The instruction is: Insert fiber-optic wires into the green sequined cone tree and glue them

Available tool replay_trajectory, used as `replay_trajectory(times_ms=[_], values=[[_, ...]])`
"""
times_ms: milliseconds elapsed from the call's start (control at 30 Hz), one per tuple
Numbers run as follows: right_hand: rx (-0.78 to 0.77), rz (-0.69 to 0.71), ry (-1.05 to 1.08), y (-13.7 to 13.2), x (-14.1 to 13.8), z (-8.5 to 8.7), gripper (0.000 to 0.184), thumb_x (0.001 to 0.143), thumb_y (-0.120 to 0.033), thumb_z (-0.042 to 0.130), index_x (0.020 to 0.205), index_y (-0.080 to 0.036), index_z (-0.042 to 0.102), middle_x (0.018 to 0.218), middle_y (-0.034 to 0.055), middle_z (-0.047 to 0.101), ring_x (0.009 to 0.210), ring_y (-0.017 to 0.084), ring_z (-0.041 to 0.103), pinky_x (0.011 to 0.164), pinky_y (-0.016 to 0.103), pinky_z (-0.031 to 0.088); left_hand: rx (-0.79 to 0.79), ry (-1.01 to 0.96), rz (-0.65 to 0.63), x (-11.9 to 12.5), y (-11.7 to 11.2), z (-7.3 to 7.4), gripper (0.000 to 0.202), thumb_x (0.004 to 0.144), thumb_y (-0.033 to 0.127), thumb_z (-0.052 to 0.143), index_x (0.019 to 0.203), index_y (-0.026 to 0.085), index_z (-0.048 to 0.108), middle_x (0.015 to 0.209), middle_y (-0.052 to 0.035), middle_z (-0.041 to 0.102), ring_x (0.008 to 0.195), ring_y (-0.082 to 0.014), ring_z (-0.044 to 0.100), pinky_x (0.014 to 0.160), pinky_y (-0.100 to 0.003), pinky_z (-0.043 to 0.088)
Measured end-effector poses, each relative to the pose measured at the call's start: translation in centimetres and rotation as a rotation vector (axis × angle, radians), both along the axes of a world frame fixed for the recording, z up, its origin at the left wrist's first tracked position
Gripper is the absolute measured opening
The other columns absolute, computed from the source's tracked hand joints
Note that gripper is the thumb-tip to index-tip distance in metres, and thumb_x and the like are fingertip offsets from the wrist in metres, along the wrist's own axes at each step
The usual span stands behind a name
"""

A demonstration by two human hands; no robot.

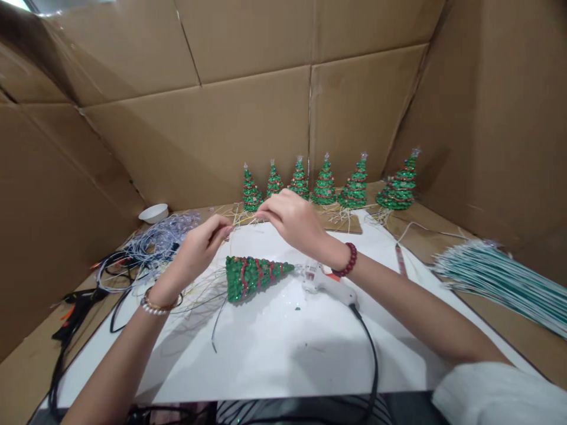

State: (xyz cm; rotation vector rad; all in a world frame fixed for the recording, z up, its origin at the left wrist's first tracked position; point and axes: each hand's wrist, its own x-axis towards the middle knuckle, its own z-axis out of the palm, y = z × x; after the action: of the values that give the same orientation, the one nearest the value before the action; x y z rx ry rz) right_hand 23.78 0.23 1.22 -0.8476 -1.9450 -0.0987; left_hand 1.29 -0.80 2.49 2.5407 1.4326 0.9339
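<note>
My left hand is closed in a pinch above the white board. Across from it, my right hand also pinches with thumb and forefinger. A thin yellow wire appears to run between the two sets of fingertips; its ends are hidden in the fingers. Below them a green miniature Christmas tree with red garland lies on its side, its base to the left with loose thin wires trailing out. The tree's tip points at a white glue gun, which lies under my right wrist.
Several finished-looking small trees stand in a row along the cardboard wall. On the left are a tangle of pale wires, a white bowl and a black glue gun. A bundle of green-and-white strands lies right.
</note>
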Motion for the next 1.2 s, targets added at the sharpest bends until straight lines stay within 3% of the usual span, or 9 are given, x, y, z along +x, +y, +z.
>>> replay_trajectory(times_ms=[200,267,367,500,600,700,900,1033,1200], values=[[0.02,-0.176,0.216,0.0,3.6,-0.6,0.022,0.095,-0.029,0.049,0.08,-0.02,0.062,0.079,0.0009,0.065,0.079,0.016,0.057,0.073,0.029,0.041,-0.033,0.237,0.231,-6.3,5.5,-2.3,0.025,0.089,0.034,0.04,0.08,0.018,0.057,0.074,-0.0069,0.061,0.068,-0.0217,0.057,0.065,-0.031,0.042],[-0.008,-0.172,0.22,-0.8,4.5,-0.9,0.022,0.094,-0.029,0.049,0.079,-0.02,0.061,0.078,0.0008,0.065,0.077,0.016,0.057,0.071,0.028,0.041,0.066,0.212,0.267,-7.2,6.1,-2.8,0.023,0.086,0.031,0.043,0.088,0.016,0.061,0.096,-0.0141,0.064,0.09,-0.0283,0.06,0.081,-0.039,0.045],[-0.025,-0.13,0.136,-2.2,4.8,-1.4,0.024,0.095,-0.03,0.049,0.078,-0.02,0.061,0.077,0.0009,0.065,0.076,0.015,0.057,0.071,0.028,0.041,0.315,0.031,0.15,-5.5,4.4,-2.3,0.03,0.09,0.03,0.043,0.109,0.016,0.06,0.132,-0.0172,0.051,0.124,-0.0299,0.046,0.103,-0.046,0.035],[0.006,0.015,0.058,-3.7,3.5,-1.7,0.022,0.095,-0.029,0.05,0.079,-0.019,0.061,0.077,0.0011,0.065,0.076,0.014,0.056,0.074,0.027,0.042,0.289,0.117,-0.159,0.1,-1.4,-0.6,0.04,0.092,0.031,0.046,0.132,0.026,0.045,0.14,-0.0085,0.048,0.13,-0.0273,0.041,0.111,-0.048,0.024],[0.016,0.094,0.06,-4.3,2.7,-1.6,0.019,0.095,-0.026,0.05,0.083,-0.017,0.062,0.079,0.0011,0.066,0.078,0.014,0.057,0.075,0.026,0.042,0.117,0.26,-0.309,3.2,-4.7,-0.2,0.045,0.092,0.029,0.048,0.136,0.027,0.04,0.124,-0.008,0.059,0.115,-0.0251,0.053,0.106,-0.044,0.03],[0.044,0.085,0.06,-4.0,3.4,-1.3,0.02,0.095,-0.026,0.05,0.082,-0.016,0.062,0.078,0.0018,0.066,0.078,0.014,0.057,0.074,0.027,0.042,-0.058,0.216,-0.207,3.6,-5.6,-0.6,0.034,0.096,0.025,0.037,0.13,0.021,0.042,0.101,-0.0062,0.063,0.088,-0.0183,0.059,0.077,-0.029,0.046],[0.043,-0.192,-0.219,-3.1,6.0,-1.1,0.017,0.092,-0.028,0.054,0.089,-0.015,0.064,0.089,0.0076,0.069,0.089,0.022,0.06,0.083,0.037,0.042,-0.1,0.306,-0.112,0.1,-4.9,-1.4,0.028,0.096,0.03,0.039,0.072,0.019,0.047,0.062,0.0036,0.048,0.055,-0.0106,0.047,0.054,-0.021,0.036],[0.173,-0.002,-0.386,-4.4,3.3,-2.4,0.027,0.093,-0.031,0.053,0.112,-0.013,0.057,0.121,0.0128,0.061,0.114,0.025,0.053,0.097,0.043,0.037,-0.15,0.298,-0.113,0.5,-5.6,-2.4,0.028,0.096,0.029,0.039,0.072,0.019,0.049,0.061,0.0044,0.05,0.054,-0.0094,0.046,0.053,-0.019,0.035],[-0.115,0.233,-0.58,-5.4,0.1,-4.4,0.013,0.094,-0.011,0.045,0.092,-0.014,0.059,0.082,0.0041,0.066,0.074,0.015,0.06,0.063,0.026,0.044,-0.177,0.241,-0.182,2.0,-6.2,-3.2,0.027,0.096,0.029,0.039,0.076,0.018,0.054,0.067,0.0025,0.056,0.058,-0.0099,0.05,0.057,-0.019,0.037]])
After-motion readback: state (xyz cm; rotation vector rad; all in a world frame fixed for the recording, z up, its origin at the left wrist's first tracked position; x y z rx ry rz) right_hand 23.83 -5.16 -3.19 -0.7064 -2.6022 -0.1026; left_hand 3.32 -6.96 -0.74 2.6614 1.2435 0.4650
